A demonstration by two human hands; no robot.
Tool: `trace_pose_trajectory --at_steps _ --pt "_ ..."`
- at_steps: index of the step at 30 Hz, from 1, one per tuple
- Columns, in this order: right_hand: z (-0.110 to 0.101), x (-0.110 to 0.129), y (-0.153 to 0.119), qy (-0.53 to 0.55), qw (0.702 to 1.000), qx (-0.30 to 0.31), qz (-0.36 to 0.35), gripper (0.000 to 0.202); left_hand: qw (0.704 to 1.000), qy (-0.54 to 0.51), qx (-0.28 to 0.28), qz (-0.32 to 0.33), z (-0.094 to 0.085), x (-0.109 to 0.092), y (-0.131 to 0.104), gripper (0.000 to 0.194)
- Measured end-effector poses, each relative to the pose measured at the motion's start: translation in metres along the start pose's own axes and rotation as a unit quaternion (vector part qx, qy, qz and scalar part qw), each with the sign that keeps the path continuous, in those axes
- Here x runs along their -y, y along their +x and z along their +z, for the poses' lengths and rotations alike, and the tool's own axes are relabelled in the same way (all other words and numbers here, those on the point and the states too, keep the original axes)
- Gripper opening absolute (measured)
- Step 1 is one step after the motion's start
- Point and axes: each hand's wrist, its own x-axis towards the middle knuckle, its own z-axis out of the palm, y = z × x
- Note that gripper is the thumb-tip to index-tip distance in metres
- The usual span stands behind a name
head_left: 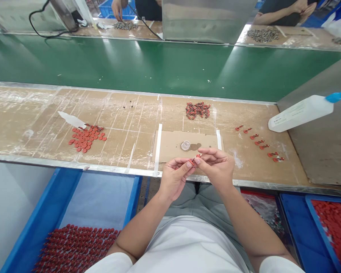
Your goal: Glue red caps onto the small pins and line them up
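Observation:
Above the front edge of the cardboard-covered table, my left hand [174,177] and my right hand [219,166] meet at their fingertips. Between them is a small red figurine [197,156]. My left thumb and fingers pinch its red base end, and my right thumb and index finger grip the upper part. Fingers cover much of it. Just behind lies a small clear cup [185,145] on a taped cardboard sheet [170,138], beside a brown wet-looking stain [195,146]. A pile of small red and dark figurines [198,110] lies farther back.
Several figurines on bases [259,142] form a row at right, near a white bottle with blue tip [304,112]. Red discs [85,139] are heaped at left. A blue tray [71,204] holds rows of red pieces. Beyond the green conveyor belt [130,62], other people's hands show.

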Motion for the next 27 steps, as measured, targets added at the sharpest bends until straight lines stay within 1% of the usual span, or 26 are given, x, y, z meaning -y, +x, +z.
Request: trace_pose_trajectory --at_steps 6,11,15,19,21,23,25,26,27 --pt "-0.002 0.0 0.0 0.014 1.0 0.002 0.025 0.025 1.0 0.005 -0.019 -0.009 0.002 0.002 0.0 0.018" --pt "-0.006 0.002 -0.001 0.042 0.998 0.012 0.047 0.025 1.0 0.004 -0.005 -0.003 0.004 0.004 0.001 0.013" --pt "-0.009 0.003 0.0 0.088 0.993 0.019 0.07 0.021 1.0 -0.001 0.014 -0.005 0.008 0.006 0.004 0.012" --pt "-0.017 0.0 0.002 0.099 0.992 -0.012 0.08 0.02 0.999 -0.002 0.02 -0.034 0.012 0.008 0.008 0.012" --pt "-0.029 -0.004 0.007 0.069 0.995 -0.049 0.061 0.023 0.998 -0.01 0.009 -0.057 0.014 0.01 0.01 0.018" --pt "-0.047 -0.009 0.015 0.009 0.994 -0.112 0.015 0.025 0.997 -0.021 -0.005 -0.079 0.013 0.01 0.011 0.023" --pt "-0.074 -0.018 0.027 -0.079 0.978 -0.186 -0.046 0.027 0.995 -0.035 -0.013 -0.096 0.011 0.01 0.011 0.025" --pt "-0.089 -0.023 0.034 -0.132 0.964 -0.217 -0.073 0.027 0.994 -0.041 -0.015 -0.103 0.01 0.01 0.011 0.025" --pt "-0.104 -0.028 0.042 -0.188 0.949 -0.235 -0.093 0.028 0.993 -0.045 -0.018 -0.108 0.009 0.01 0.011 0.025"
